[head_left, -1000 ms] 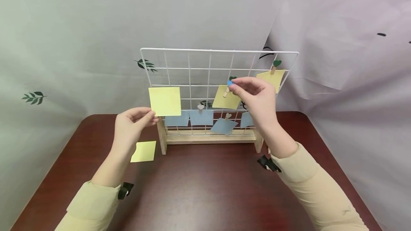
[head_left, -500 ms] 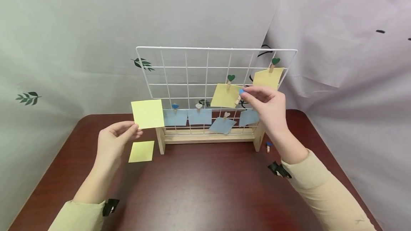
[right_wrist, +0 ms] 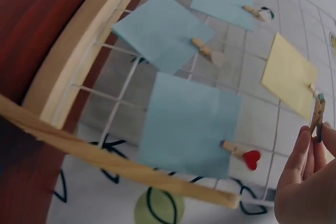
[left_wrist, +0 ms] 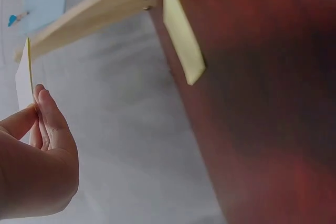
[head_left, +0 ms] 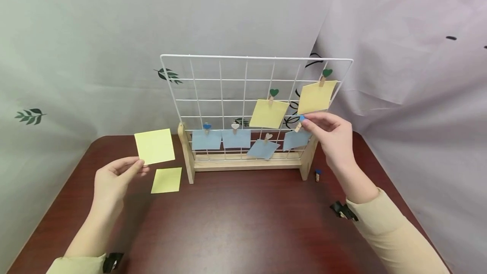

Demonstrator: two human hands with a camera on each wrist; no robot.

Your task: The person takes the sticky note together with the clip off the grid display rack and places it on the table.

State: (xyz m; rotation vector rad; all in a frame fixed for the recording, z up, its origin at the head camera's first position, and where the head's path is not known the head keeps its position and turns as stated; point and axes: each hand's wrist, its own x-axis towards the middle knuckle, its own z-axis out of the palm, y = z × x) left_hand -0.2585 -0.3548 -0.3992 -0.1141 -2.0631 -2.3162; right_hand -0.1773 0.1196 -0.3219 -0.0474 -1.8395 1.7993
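My left hand [head_left: 116,181] pinches a yellow sticky note [head_left: 155,146] by its lower corner, left of the white wire grid [head_left: 232,80]. Between the thumb and fingers of my right hand [head_left: 335,141] is a small wooden clothespin [right_wrist: 318,113] with a blue heart on its end, held before the grid's right side. Two yellow notes hang on the grid from green-heart clothespins, one in the middle [head_left: 268,114] and one at upper right [head_left: 317,97]. Several blue notes [head_left: 236,138] hang along the lower rows, one from a clothespin with a red heart [right_wrist: 251,159].
Another yellow note [head_left: 166,180] lies on the dark red table [head_left: 228,223] left of the grid's wooden stand [head_left: 247,164]. By the stand's right foot lies a second blue-heart clothespin [head_left: 317,175]. A pale patterned cloth [head_left: 114,54] hangs behind.
My left hand has drawn back left and down with the yellow note, away from the grid. My right hand has moved right and down with the clothespin, uncovering the middle yellow note.
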